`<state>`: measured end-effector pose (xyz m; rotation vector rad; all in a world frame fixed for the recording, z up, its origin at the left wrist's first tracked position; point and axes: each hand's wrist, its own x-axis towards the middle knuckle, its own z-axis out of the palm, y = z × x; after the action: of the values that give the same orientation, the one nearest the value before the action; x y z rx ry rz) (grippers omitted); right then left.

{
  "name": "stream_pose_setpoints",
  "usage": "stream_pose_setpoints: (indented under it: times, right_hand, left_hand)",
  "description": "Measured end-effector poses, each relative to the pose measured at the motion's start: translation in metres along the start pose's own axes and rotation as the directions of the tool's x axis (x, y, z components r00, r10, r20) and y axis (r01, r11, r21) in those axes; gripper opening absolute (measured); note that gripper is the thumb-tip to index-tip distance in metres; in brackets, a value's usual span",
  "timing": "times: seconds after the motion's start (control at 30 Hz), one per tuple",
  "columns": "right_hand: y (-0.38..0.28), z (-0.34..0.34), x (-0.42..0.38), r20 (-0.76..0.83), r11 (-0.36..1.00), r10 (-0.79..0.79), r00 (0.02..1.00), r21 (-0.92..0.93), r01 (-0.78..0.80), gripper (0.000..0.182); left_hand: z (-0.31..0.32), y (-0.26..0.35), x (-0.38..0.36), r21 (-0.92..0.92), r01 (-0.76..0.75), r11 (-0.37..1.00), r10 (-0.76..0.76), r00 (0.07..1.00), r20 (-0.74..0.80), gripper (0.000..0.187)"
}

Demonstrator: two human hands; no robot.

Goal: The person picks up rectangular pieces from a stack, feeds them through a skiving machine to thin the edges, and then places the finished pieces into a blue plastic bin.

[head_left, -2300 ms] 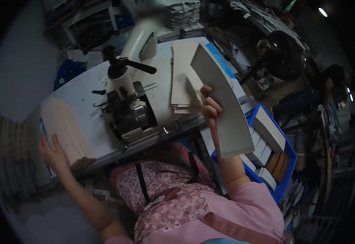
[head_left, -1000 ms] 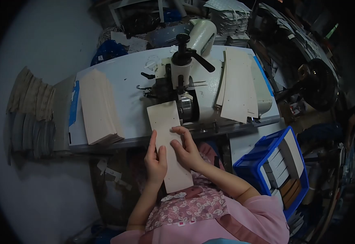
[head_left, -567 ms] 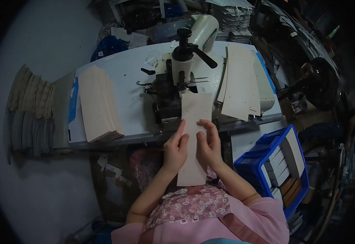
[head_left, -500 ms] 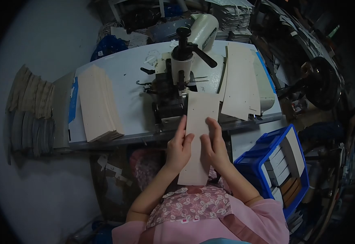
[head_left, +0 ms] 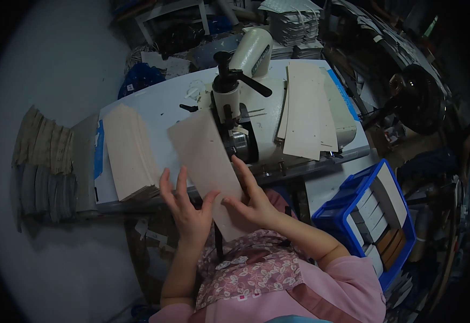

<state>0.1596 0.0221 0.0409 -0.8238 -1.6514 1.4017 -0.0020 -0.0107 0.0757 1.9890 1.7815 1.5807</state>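
A beige flat strip of board or leather [head_left: 205,161] is tilted over the front edge of the table, its top leaning left. My right hand [head_left: 255,203] grips its lower right side, thumb on the face and fingers along the edge. At the left edge, my left hand [head_left: 188,210] has its fingers spread, with the thumb touching the strip's lower part. Just behind the strip stands a bench machine [head_left: 227,99] with a black knob and lever; the strip hides part of it. A stack of similar strips [head_left: 130,156] lies left of my left hand.
More beige strips [head_left: 304,116] lie right of the machine on the white table [head_left: 173,105]. A blue crate [head_left: 329,215] holding white and brown pieces stands at the right. Bundled pieces [head_left: 46,161] are piled at the far left. A black fan [head_left: 418,99] stands at the right.
The strip has moved left, away from the machine's front, and tilted left. My left hand has moved left and its fingers have spread; my right hand has shifted left with the strip.
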Motion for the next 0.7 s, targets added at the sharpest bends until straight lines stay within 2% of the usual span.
stream_pose_setpoints:
  times: [0.03, 0.07, 0.17, 0.27, 0.37, 0.47, 0.57, 0.67, 0.7]
  right_hand:
    - [0.012, 0.005, -0.003, -0.031, 0.994, -0.108, 0.994, 0.022, 0.108, 0.094]
    - [0.012, 0.007, -0.007, 0.036, 0.985, -0.014, 0.999, 0.173, 0.008, 0.094]
    - [0.029, 0.019, -0.015, -0.002, 0.970, 0.013, 1.000, 0.243, -0.012, 0.093]
    - [0.037, 0.026, -0.018, -0.045, 0.974, 0.013, 0.999, 0.224, -0.003, 0.091]
    - [0.042, 0.032, -0.021, -0.058, 0.977, 0.007, 0.998, 0.211, 0.006, 0.086]
    - [0.052, 0.038, -0.023, -0.100, 0.978, 0.008, 0.995, 0.206, 0.013, 0.078]
    - [0.055, 0.034, -0.019, -0.099, 0.960, 0.042, 0.994, 0.279, -0.013, 0.070]
    - [0.060, 0.034, -0.020, -0.128, 0.966, 0.024, 0.991, 0.259, 0.010, 0.068]
    - [0.060, 0.033, -0.020, -0.135, 0.969, 0.021, 0.991, 0.246, 0.013, 0.067]
  left_hand:
    - [0.005, -0.008, -0.011, -0.322, 0.255, 0.912, -0.235, 0.967, 0.101, 0.062]
    - [0.009, -0.016, -0.022, -0.572, 0.487, 0.660, -0.412, 0.871, 0.267, 0.063]
    - [0.024, -0.037, -0.044, -0.604, 0.504, 0.617, -0.485, 0.848, 0.213, 0.057]
    - [0.027, -0.044, -0.056, -0.517, 0.531, 0.671, -0.488, 0.841, 0.231, 0.048]
    - [0.029, -0.042, -0.055, -0.512, 0.541, 0.667, -0.512, 0.833, 0.212, 0.044]
    - [0.028, -0.041, -0.051, -0.401, 0.576, 0.712, -0.522, 0.817, 0.245, 0.041]
    - [0.035, -0.044, -0.051, -0.347, 0.548, 0.761, -0.516, 0.836, 0.187, 0.038]
    - [0.043, -0.047, -0.051, -0.323, 0.491, 0.809, -0.475, 0.870, 0.131, 0.036]
    - [0.043, -0.045, -0.050, -0.309, 0.516, 0.799, -0.493, 0.856, 0.155, 0.036]
